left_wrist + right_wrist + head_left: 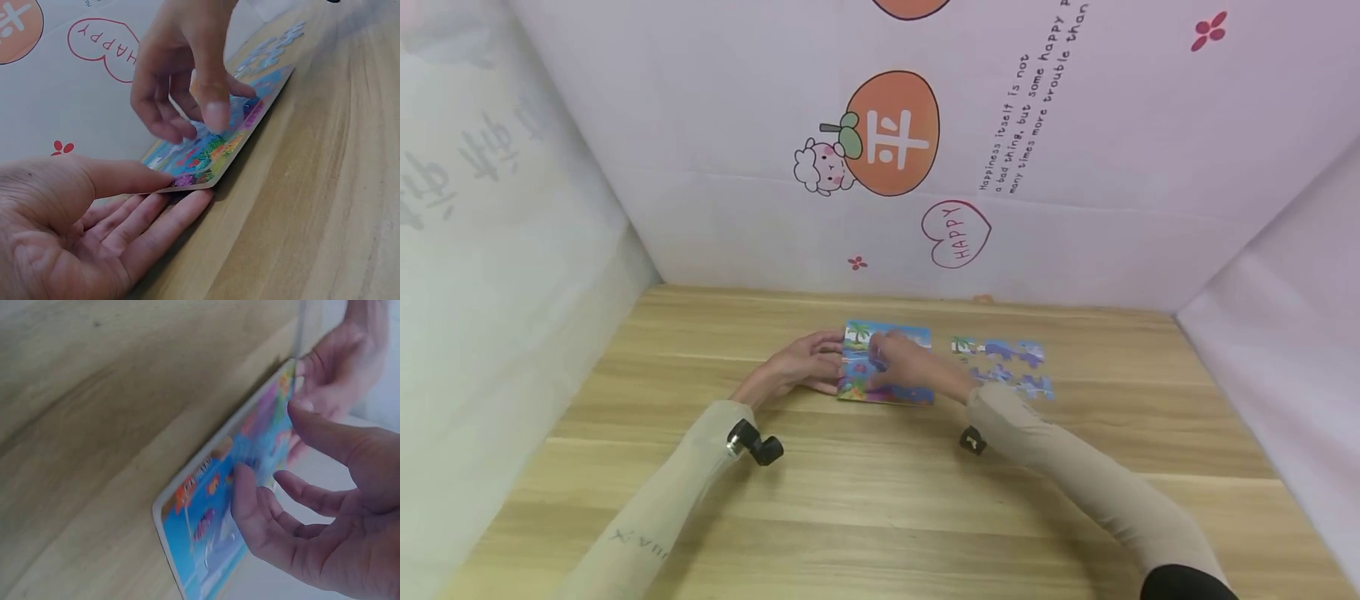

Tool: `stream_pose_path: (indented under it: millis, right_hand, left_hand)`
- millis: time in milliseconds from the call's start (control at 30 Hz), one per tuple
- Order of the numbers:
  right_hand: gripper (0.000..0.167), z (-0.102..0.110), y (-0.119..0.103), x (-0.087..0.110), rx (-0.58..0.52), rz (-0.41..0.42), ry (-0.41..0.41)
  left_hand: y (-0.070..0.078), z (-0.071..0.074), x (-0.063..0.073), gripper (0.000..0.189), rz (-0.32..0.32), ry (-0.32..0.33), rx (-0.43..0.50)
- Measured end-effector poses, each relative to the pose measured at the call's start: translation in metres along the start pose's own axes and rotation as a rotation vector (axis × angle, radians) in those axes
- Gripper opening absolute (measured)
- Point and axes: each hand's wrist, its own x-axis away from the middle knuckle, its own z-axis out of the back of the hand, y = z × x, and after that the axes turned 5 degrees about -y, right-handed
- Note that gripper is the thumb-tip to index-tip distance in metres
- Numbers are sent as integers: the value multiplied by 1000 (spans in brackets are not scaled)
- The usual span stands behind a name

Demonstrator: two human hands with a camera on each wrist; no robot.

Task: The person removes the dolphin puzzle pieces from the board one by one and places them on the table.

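Observation:
A colourful jigsaw board (854,387) with a sea scene and a palm tree lies at the back middle of the table. My left hand (805,363) holds its left edge; in the left wrist view the thumb rests on top and the fingers lie under the rim. Over the board's middle hovers my right hand (904,362), its fingers loosely bent and thumb apart. No piece shows between them in the right wrist view. Loose jigsaw pieces (1034,386), blue and purple, lie to the right of the board, partly hidden by the right forearm.
Behind the board rises a white printed cloth wall (737,225) with an orange fruit and a heart drawing. More white cloth closes both sides. Bare wood tabletop (865,517) stretches in front of the board.

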Motion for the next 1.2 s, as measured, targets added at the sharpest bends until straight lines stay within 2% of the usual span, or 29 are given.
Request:
stream_pose_path:
  millis: [167,300,667,800,900,1033,1200]
  right_hand:
    - [56,-9,-3,-7,101,13,-8]
    - [52,-11,-5,-8,117,34,9]
    - [44,-13,-2,-8,-59,111,-2]
    - [39,-16,1,-7,-116,122,-3]
    - [37,-18,4,-6,-129,148,12]
    - [29,-20,8,-4,-129,179,71]
    - [19,-19,10,-5,-193,161,132]
  left_hand:
    - [4,-2,-1,70,23,39,-5]
    - [6,-6,0,68,26,56,-13]
    - [2,-5,-1,69,-9,27,-48]
    - [1,-4,-2,68,-11,37,-39]
    - [0,-5,-2,68,4,47,-30]
    - [1,-6,-2,68,11,57,-29]
    - [3,-8,-2,68,6,76,-41]
